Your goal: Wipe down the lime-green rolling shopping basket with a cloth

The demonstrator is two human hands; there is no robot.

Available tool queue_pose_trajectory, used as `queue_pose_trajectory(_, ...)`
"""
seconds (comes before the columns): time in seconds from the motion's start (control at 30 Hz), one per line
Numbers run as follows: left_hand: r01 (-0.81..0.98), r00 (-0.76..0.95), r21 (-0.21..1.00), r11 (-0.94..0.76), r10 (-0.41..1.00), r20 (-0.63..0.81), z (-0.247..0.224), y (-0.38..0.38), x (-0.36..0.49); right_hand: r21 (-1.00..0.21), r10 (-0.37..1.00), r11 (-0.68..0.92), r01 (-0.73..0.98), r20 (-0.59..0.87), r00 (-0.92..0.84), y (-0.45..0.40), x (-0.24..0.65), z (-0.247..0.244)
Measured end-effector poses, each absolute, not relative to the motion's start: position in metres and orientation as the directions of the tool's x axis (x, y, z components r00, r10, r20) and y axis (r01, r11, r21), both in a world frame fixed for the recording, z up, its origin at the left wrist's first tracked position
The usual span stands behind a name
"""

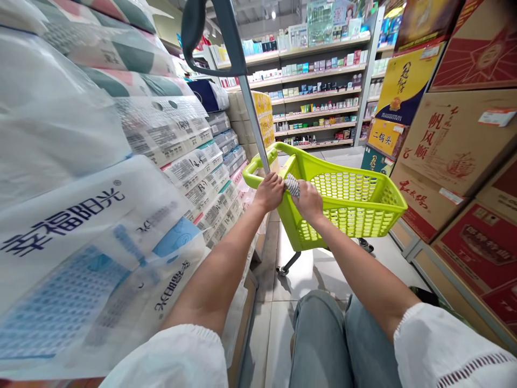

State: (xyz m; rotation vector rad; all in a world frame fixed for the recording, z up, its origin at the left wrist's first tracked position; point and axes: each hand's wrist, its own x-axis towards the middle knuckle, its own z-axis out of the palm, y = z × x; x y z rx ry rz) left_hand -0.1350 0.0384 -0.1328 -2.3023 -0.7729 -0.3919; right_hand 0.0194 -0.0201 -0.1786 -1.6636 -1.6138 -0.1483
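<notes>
A lime-green wheeled shopping basket (351, 188) stands in front of my knees, and a grey pole with a dark loop handle (224, 37) rises from its near left end. My left hand (270, 191) is closed on the basket's near rim, by the foot of the pole. Just to the right, my right hand (307, 200) presses a small grey-and-white patterned cloth (291, 185) against the same rim. The fingertips of both hands are partly hidden. Through the mesh sides I see no goods inside the basket.
Plastic-wrapped tissue packs (194, 167) are piled high close on my left. Printed cartons (460, 140) are stacked on a low shelf to the right. Across the aisle's far end stands a shelf unit (319, 97) of small boxed products. Pale floor tiles (278, 334) run between.
</notes>
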Motion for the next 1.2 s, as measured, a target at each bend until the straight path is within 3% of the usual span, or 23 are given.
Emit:
queue_pose_trajectory(0.23, 0.616, 0.780, -0.447, -0.648, 0.424, 0.460, -0.139, 0.034, -0.119, -0.384, 0.753, 0.103, 0.918, 0.633, 0.180, -0.042, 0.062, -0.214)
queue_pose_trajectory(0.4, 0.682, 0.709, -0.324, -0.655, 0.485, 0.512, -0.163, 0.031, -0.100, -0.228, 0.747, 0.236, 0.945, 0.664, -0.027, -0.034, 0.048, -0.227)
queue_pose_trajectory(0.77, 0.736, 0.637, -0.242, -0.632, 0.527, 0.563, -0.180, 0.036, -0.087, -0.044, 0.838, 0.310, 0.950, 0.484, -0.251, -0.023, 0.032, -0.261)
queue_pose_trajectory(0.83, 0.738, 0.632, -0.234, -0.632, 0.528, 0.568, -0.181, 0.036, -0.086, -0.046, 0.845, 0.321, 0.946, 0.465, -0.264, -0.024, 0.036, -0.256)
queue_pose_trajectory(1.03, 0.725, 0.636, -0.220, -0.653, 0.511, 0.578, -0.182, 0.037, -0.085, -0.091, 0.825, 0.166, 0.982, 0.559, -0.088, -0.019, 0.050, -0.239)
queue_pose_trajectory(1.2, 0.729, 0.627, -0.210, -0.651, 0.512, 0.587, -0.181, 0.038, -0.084, -0.054, 0.863, 0.292, 0.955, 0.445, -0.239, -0.026, 0.050, -0.251)
